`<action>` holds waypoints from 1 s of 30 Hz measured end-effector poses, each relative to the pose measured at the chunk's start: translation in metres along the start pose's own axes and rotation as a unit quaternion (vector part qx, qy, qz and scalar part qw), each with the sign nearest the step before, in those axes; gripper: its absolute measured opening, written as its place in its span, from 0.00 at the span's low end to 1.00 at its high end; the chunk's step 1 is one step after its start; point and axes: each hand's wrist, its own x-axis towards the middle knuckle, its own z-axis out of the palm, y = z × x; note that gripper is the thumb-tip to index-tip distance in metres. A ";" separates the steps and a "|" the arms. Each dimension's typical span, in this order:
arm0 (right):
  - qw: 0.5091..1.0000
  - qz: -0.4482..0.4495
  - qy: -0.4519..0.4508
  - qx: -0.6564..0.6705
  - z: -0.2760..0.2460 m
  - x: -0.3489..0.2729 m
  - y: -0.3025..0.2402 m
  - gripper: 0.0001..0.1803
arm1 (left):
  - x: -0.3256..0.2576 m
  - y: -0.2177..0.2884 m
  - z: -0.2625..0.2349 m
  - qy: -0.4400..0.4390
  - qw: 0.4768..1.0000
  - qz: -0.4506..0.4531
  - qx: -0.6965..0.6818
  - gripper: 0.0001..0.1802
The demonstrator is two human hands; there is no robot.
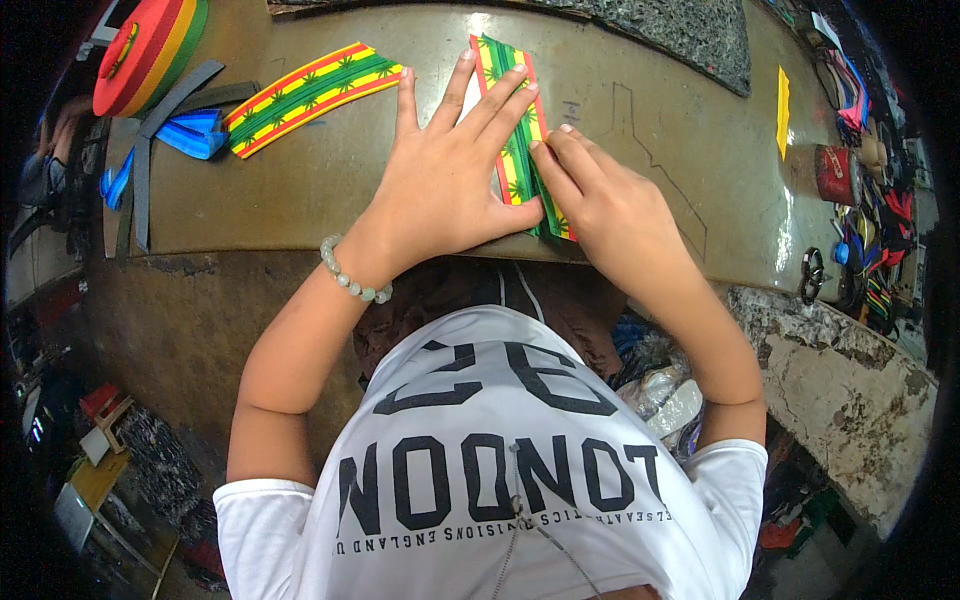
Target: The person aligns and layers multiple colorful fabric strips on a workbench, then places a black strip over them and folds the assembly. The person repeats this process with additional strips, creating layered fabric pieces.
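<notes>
Worn brown table [330, 190] is filling the upper half of the view, its surface scuffed and carrying a faint drawn outline to the right of the hands. Front edge is running just under the wrists; below it a rough wall is dropping to a cluttered floor.

Striped fabric strip [512, 130] is lying on the table near the front edge, running away from the person. It is showing red, yellow and green bands with a small leaf print, and a white underside is peeking out at the far end.

Left hand [450, 175] is lying flat and spread wide, palm down, fingers pressing on the strip and the table beside it; gripping nothing. A pale bead bracelet [352, 275] is sitting on that wrist.

Right hand [600, 200] is half curled, fingertips pressing the strip's near right edge; looks like pinning more than pinching, hard to say from this angle.

Second striped strip [310, 95] is lying well apart to the left, tilted. Blue webbing [195, 135] and grey straps [160, 130] are sitting further left, under a red, yellow and green roll [150, 50]. Yellow piece [783, 110] and a red tin [835, 175] are sitting far right.

Open table is showing between the two strips and right of the hands.
</notes>
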 end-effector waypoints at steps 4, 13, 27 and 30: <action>0.999 -0.005 -0.032 0.004 -0.002 0.011 0.006 0.18 | 0.000 0.000 0.001 0.002 1.000 0.003 0.006 0.49; 0.996 -0.057 -0.044 0.058 -0.008 0.012 0.022 0.19 | 0.000 0.001 -0.003 -0.023 1.000 -0.017 -0.005 0.53; 0.991 -0.001 -0.062 0.117 -0.004 -0.009 0.021 0.28 | -0.010 0.018 -0.006 -0.021 0.999 -0.041 -0.003 0.51; 0.993 -0.013 -0.042 0.107 -0.002 -0.006 0.018 0.25 | -0.011 0.017 -0.006 -0.025 0.999 -0.042 -0.007 0.51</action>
